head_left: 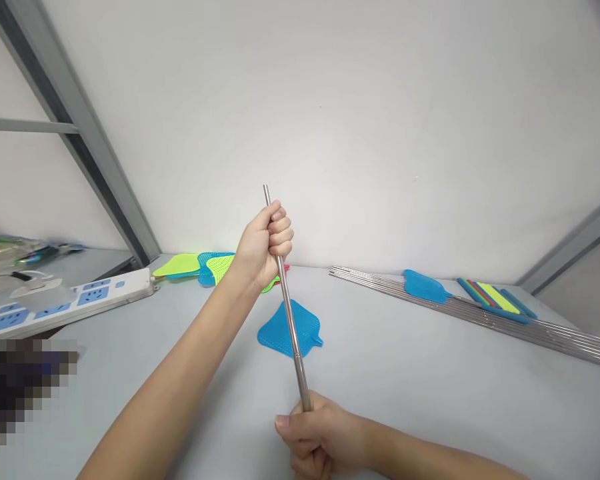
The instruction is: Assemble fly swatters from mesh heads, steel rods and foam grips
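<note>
A thin metal tube slants up in front of me, its bare upper end pointing toward the wall. Near that upper end my left hand is wrapped around it. Lower down, my right hand is closed in a fist on the same tube, and the tube's bottom end is hidden. Behind the tube a blue fly swatter head lies flat on the grey table, its short socket pointing right.
Yellow-green and blue swatter heads overlap at the back left. Long metal tubes lie along the right, with another blue swatter head and coloured handles on them. A power strip sits at left, near a metal frame post.
</note>
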`<state>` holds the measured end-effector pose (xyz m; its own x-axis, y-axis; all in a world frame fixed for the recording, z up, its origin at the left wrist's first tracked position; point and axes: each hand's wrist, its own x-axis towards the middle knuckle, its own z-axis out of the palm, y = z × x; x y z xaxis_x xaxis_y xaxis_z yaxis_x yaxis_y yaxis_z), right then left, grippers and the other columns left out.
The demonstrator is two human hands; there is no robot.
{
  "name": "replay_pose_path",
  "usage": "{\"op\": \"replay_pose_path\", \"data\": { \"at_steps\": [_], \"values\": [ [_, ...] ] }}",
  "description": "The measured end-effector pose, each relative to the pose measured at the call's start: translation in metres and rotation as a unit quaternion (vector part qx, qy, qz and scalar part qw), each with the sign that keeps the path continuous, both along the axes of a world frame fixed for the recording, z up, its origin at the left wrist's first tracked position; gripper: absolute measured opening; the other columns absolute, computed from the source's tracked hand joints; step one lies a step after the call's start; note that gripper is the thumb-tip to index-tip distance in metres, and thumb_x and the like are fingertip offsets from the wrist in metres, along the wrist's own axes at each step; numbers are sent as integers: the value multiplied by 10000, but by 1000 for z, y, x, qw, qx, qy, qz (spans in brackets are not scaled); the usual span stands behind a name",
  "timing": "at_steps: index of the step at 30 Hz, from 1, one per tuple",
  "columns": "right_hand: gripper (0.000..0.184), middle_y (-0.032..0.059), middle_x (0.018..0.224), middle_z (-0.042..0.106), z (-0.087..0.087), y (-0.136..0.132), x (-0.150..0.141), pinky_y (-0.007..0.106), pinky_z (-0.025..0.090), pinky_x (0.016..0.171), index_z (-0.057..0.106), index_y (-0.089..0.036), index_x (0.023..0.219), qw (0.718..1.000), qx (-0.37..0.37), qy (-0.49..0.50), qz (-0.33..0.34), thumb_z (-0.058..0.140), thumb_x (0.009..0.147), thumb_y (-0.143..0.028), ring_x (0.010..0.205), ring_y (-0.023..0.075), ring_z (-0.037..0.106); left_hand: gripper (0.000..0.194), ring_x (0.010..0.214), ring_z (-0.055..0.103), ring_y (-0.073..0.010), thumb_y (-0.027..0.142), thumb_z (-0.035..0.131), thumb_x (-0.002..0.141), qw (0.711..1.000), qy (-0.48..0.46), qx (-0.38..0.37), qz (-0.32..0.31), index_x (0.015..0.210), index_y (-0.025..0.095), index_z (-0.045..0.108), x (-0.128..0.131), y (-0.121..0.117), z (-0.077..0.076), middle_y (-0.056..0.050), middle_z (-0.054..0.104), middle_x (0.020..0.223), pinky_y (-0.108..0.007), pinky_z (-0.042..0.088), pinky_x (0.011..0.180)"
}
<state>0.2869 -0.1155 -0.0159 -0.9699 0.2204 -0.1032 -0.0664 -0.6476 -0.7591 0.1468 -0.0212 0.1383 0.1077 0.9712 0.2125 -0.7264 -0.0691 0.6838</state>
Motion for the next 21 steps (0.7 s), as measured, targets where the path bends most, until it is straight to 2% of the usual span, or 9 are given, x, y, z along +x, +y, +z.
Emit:
{"op": "replay_pose_path", "data": {
  "at_steps": [11, 16, 21],
  "values": [
    [466, -90, 336, 192, -3, 0, 1, 174, 128, 318, 217, -170, 433, 1000, -19, -18, 0, 471, 788, -334, 289, 16, 162, 278, 286, 182, -11, 187, 382, 821, 1000, -1, 3, -3, 553, 171, 307, 2, -3, -1, 90, 120, 469, -104, 133, 240],
    [456, -85, 342, 200, -4, 2, 3, 179, 124, 319, 222, -170, 442, 999, -29, -13, 10, 443, 806, -334, 287, 20, 168, 277, 278, 192, -8, 190, 419, 801, 1000, 5, -2, 12, 551, 175, 301, 1, -5, -2, 93, 126, 464, -103, 139, 235],
    [432, -80, 366, 181, -4, 4, 5, 189, 107, 330, 213, -174, 456, 998, -42, 2, 38, 385, 831, -301, 303, 28, 157, 276, 281, 163, -12, 180, 388, 805, 1000, 5, -1, 9, 545, 175, 296, 2, -5, -3, 92, 111, 463, -104, 130, 236]
  ]
}}
